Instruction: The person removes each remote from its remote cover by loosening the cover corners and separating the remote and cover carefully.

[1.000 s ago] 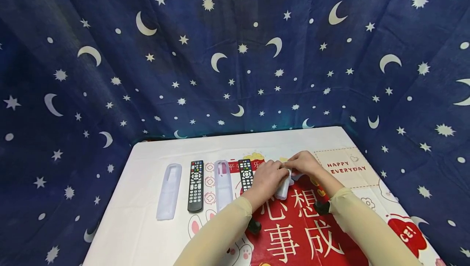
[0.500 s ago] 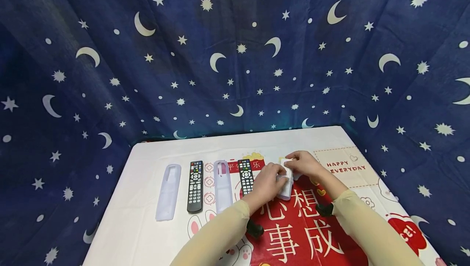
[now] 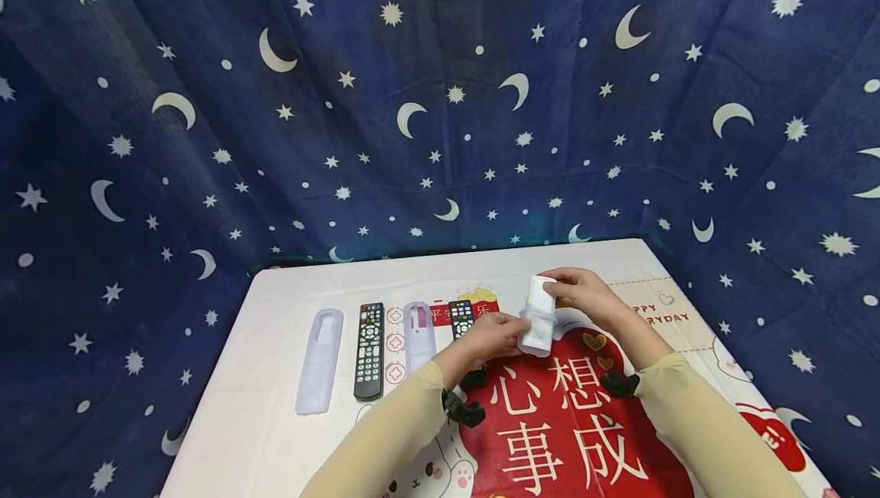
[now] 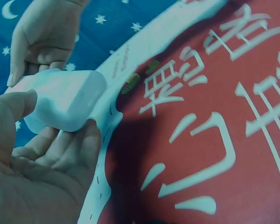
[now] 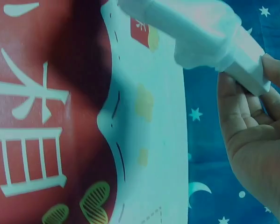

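Observation:
Both hands hold a white remote control (image 3: pixel 541 293) up over the red print, its buttons out of view. A translucent silicone sleeve (image 3: pixel 538 315) covers its near part, with the sleeve's edge bunched around the middle. My left hand (image 3: pixel 490 336) grips the covered near end, thumb on top and fingers beneath, as the left wrist view shows. At the far end my right hand (image 3: pixel 583 298) pinches the bare part of the remote between thumb and fingers. In the right wrist view the bunched sleeve (image 5: pixel 210 42) sits just short of the right fingers (image 5: pixel 228 93).
To the left lie two black remotes, one in full view (image 3: pixel 369 353) and one (image 3: pixel 461 316) partly behind the left hand. Two more translucent sleeves, the outer one (image 3: pixel 319 364) and the inner one (image 3: pixel 419 334), lie flat on the table (image 3: pixel 261 360). A starry curtain (image 3: pixel 440 139) hangs behind.
The white remote and its sleeve have risen from the table and tilted up. My left hand has shifted from over the top to the near end, while the right keeps the far end.

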`<state>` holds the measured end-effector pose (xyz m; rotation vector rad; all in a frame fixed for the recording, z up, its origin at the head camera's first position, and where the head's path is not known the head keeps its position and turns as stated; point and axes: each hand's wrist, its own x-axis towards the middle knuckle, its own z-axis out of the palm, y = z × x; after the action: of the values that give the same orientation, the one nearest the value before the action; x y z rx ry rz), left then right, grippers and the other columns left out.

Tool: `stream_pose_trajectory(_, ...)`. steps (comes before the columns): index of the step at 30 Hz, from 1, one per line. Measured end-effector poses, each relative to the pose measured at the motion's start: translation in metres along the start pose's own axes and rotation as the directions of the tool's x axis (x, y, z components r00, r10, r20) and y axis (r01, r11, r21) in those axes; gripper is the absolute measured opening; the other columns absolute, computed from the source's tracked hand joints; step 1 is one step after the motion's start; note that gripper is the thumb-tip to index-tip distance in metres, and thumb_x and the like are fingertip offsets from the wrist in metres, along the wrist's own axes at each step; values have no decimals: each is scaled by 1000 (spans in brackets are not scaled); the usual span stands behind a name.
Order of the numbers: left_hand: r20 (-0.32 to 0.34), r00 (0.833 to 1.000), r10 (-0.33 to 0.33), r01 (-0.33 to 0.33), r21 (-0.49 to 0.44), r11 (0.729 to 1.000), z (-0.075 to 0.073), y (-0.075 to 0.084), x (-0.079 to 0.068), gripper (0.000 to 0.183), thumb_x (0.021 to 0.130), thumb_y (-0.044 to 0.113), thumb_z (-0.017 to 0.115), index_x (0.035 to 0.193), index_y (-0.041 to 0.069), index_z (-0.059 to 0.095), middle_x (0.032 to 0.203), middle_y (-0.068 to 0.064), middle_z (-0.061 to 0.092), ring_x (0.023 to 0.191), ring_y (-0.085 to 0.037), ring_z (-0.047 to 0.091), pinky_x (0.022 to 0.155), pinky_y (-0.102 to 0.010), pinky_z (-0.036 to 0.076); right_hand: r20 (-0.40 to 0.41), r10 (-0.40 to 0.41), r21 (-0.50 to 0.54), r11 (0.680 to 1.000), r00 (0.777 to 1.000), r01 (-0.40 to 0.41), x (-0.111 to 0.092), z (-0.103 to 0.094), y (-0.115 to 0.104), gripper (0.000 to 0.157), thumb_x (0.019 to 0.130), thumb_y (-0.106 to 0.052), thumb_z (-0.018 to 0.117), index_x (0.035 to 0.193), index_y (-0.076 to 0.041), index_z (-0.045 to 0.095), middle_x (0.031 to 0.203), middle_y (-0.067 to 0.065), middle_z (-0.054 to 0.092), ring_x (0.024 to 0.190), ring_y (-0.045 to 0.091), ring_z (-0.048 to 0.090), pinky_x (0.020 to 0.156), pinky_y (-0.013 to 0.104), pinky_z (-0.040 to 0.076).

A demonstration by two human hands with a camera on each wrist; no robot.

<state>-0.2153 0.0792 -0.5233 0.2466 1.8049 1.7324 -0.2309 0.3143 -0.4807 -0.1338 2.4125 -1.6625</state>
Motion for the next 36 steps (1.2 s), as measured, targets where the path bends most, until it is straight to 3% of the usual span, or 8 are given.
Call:
stream_pose_trajectory(5,9,1000,-2,3,-139,990,-2,2,-1,41,101,24,67,131,-3,62,110,-10,71,100,-23,71,90,-40,58,19,10,59,998,1000,-11,5,10,0,55,103,-30,64,145,2,51,136,22,58,114,30,64,106,53,46)
stream_pose_trajectory(11,-8,1000,-6,5,-197,980,-4,1,-2,42,101,21,67,139,6,58,112,-9,71,101,-24,72,87,-41,59,11,34,118,992,999,-35,7,22,-1,57,102,-28,64,147,4,47,142,23,53,123,31,58,110,53,42)
stream_pose_trajectory(14,2,1000,0,1,-204,979,-4,0,-2,44,100,16,67,141,5,56,113,-10,71,101,-25,71,88,-42,59,20,35,110,993,999,-37,8,27,-2,56,102,-25,65,146,4,47,142,24,55,123,30,58,109,52,43)
stream_pose_trajectory(20,5,1000,26,-25,-133,991,-1,-5,-3,51,98,9,68,144,-1,48,115,-12,69,100,-25,71,90,-45,57,-3,58,69,996,998,-57,13,31,0,50,103,-20,62,143,7,50,137,25,58,115,27,62,104,48,49)
stream_pose_trajectory(29,-7,1000,23,-23,-40,999,4,-7,-7,61,94,5,72,147,-1,44,111,-10,70,98,-22,70,92,-44,56,-12,101,96,990,995,-100,18,31,4,50,103,-17,60,144,9,48,139,26,55,115,29,61,108,53,44)
stream_pose_trajectory(36,90,993,73,-76,25,997,-2,-5,-8,71,89,-4,71,151,1,37,113,-11,70,99,-20,69,92,-38,57,-16,125,115,986,992,-122,22,33,4,49,103,-16,61,143,9,49,137,26,56,114,28,61,109,52,44)
